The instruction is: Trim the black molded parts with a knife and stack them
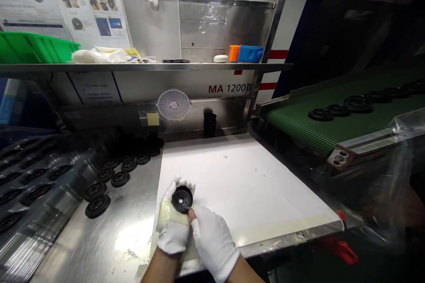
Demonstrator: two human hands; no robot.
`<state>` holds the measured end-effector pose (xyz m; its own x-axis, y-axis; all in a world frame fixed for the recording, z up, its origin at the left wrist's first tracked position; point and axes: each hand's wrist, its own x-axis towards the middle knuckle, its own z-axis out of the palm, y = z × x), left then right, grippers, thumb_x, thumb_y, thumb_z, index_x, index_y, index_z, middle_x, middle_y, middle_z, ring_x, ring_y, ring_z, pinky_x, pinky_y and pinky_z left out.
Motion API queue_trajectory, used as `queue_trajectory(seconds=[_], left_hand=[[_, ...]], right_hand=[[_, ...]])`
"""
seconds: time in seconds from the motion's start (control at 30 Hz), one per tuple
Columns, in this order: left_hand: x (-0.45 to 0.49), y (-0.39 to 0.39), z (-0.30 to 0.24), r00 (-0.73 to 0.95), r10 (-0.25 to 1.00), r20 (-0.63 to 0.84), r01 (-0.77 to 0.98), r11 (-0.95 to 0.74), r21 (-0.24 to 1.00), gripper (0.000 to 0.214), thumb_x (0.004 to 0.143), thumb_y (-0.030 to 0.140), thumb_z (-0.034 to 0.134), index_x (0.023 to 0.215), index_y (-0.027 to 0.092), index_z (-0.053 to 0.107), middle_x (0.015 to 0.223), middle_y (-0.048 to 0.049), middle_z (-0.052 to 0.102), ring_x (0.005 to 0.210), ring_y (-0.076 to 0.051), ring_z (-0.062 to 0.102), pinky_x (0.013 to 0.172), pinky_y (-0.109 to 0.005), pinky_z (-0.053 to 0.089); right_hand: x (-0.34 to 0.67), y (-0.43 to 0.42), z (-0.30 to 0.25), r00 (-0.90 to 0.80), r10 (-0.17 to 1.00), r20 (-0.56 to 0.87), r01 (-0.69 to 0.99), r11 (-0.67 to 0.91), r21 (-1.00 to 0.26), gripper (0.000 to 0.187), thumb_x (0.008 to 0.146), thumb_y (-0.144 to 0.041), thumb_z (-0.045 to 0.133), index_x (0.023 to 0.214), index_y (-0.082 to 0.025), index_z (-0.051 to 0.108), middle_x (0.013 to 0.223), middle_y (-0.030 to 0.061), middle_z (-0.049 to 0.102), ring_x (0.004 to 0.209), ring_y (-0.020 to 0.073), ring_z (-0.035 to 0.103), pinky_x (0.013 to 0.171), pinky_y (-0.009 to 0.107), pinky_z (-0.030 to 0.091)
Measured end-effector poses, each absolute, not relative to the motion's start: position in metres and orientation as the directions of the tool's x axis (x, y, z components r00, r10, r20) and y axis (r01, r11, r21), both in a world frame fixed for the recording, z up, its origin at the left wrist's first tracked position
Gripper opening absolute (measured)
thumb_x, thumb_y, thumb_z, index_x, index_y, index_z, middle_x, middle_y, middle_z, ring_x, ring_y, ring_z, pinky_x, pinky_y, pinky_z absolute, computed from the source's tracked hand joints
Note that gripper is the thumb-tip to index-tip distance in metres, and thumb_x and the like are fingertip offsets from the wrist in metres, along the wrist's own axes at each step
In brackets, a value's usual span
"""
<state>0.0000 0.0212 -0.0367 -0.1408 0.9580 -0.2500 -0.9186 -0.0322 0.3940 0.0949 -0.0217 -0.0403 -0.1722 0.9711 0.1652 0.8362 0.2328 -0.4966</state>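
My left hand, in a white glove, is wrapped round a round black plastic part held over the near left corner of the white mat. Against the part's lower right edge rests my right hand, also gloved. A bare fingertip shows through that glove, pinched on a thin tool or sliver too small to name. Both hands sit close together near the table's front edge.
Rows of the same black round parts lie on the steel table at left, beside a clear bag of more parts. A green conveyor at right carries several parts. A small fan and a shelf stand behind.
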Motion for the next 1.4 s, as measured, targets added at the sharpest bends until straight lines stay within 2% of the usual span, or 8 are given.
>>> queue_trajectory(seconds=[0.13, 0.23, 0.37, 0.47, 0.63, 1.1, 1.27, 1.4], left_hand=[[-0.015, 0.01, -0.038, 0.02, 0.968, -0.249, -0.835, 0.153, 0.528, 0.037, 0.075, 0.015, 0.053, 0.112, 0.017, 0.056, 0.105, -0.0123, 0.063, 0.098, -0.025, 0.06, 0.085, -0.045, 0.048], [-0.026, 0.004, -0.034, 0.145, 0.961, -0.237, -0.789, 0.257, 0.558, 0.043, 0.075, 0.016, 0.052, 0.117, 0.016, 0.053, 0.099, -0.0127, 0.064, 0.093, -0.026, 0.061, 0.085, -0.047, 0.048], [-0.024, 0.007, -0.03, 0.103, 0.963, -0.25, -0.838, 0.22, 0.499, 0.022, 0.074, 0.015, 0.056, 0.095, 0.014, 0.062, 0.068, -0.0035, 0.059, 0.067, -0.017, 0.06, 0.073, -0.038, 0.052], [-0.017, 0.013, -0.033, 0.054, 0.971, -0.235, -0.858, 0.165, 0.486, 0.013, 0.072, 0.012, 0.059, 0.084, 0.016, 0.061, 0.068, -0.0012, 0.055, 0.065, -0.013, 0.057, 0.066, -0.03, 0.052], [-0.012, 0.015, -0.04, -0.009, 0.98, -0.197, -0.865, 0.091, 0.494, 0.02, 0.068, 0.004, 0.057, 0.083, 0.016, 0.06, 0.069, 0.0003, 0.054, 0.064, -0.01, 0.055, 0.065, -0.024, 0.05], [-0.01, 0.018, -0.049, -0.076, 0.985, -0.152, -0.863, 0.012, 0.505, 0.034, 0.069, 0.007, 0.059, 0.101, 0.018, 0.061, 0.075, -0.0017, 0.06, 0.071, -0.013, 0.059, 0.075, -0.03, 0.051], [-0.017, 0.013, -0.039, 0.12, 0.962, -0.246, -0.827, 0.234, 0.51, 0.043, 0.071, 0.015, 0.055, 0.114, 0.016, 0.055, 0.098, -0.0136, 0.062, 0.087, -0.026, 0.061, 0.076, -0.047, 0.05], [-0.018, 0.017, -0.038, 0.142, 0.954, -0.266, -0.862, 0.251, 0.44, 0.035, 0.07, 0.012, 0.056, 0.105, 0.014, 0.059, 0.073, -0.0061, 0.06, 0.071, -0.02, 0.061, 0.067, -0.038, 0.052]], right_hand=[[0.099, -0.021, -0.044, -0.203, 0.966, 0.159, 0.797, 0.257, -0.547, 0.026, 0.093, -0.027, 0.031, 0.085, -0.022, 0.055, 0.078, 0.0012, 0.065, 0.069, 0.0166, 0.06, 0.058, 0.026, 0.031], [0.102, -0.02, -0.044, -0.238, 0.961, 0.143, 0.757, 0.276, -0.592, 0.024, 0.092, -0.027, 0.033, 0.085, -0.022, 0.056, 0.078, 0.0009, 0.065, 0.069, 0.0161, 0.059, 0.058, 0.025, 0.032], [0.105, -0.018, -0.041, -0.258, 0.952, 0.165, 0.733, 0.304, -0.608, 0.022, 0.091, -0.025, 0.035, 0.09, -0.022, 0.056, 0.082, 0.001, 0.066, 0.073, 0.0162, 0.06, 0.061, 0.025, 0.033], [0.102, -0.021, -0.042, -0.203, 0.965, 0.168, 0.789, 0.263, -0.555, 0.02, 0.09, -0.024, 0.037, 0.089, -0.023, 0.057, 0.08, 0.0011, 0.066, 0.071, 0.0167, 0.06, 0.059, 0.026, 0.031], [0.097, -0.03, -0.047, -0.213, 0.96, 0.183, 0.817, 0.278, -0.506, 0.019, 0.089, -0.024, 0.038, 0.085, -0.024, 0.056, 0.075, -0.0013, 0.066, 0.065, 0.0157, 0.059, 0.056, 0.026, 0.028], [0.088, -0.035, -0.052, -0.188, 0.962, 0.2, 0.844, 0.262, -0.468, 0.017, 0.089, -0.023, 0.038, 0.082, -0.024, 0.054, 0.071, -0.0011, 0.064, 0.061, 0.0153, 0.057, 0.054, 0.028, 0.023], [0.096, -0.032, -0.052, -0.185, 0.959, 0.216, 0.835, 0.269, -0.481, 0.018, 0.089, -0.023, 0.037, 0.083, -0.024, 0.054, 0.073, -0.0018, 0.064, 0.063, 0.0155, 0.058, 0.055, 0.028, 0.025], [0.105, -0.026, -0.054, -0.118, 0.971, 0.207, 0.852, 0.206, -0.48, 0.017, 0.089, -0.023, 0.038, 0.084, -0.024, 0.054, 0.072, -0.0007, 0.064, 0.064, 0.0166, 0.059, 0.056, 0.028, 0.026]])
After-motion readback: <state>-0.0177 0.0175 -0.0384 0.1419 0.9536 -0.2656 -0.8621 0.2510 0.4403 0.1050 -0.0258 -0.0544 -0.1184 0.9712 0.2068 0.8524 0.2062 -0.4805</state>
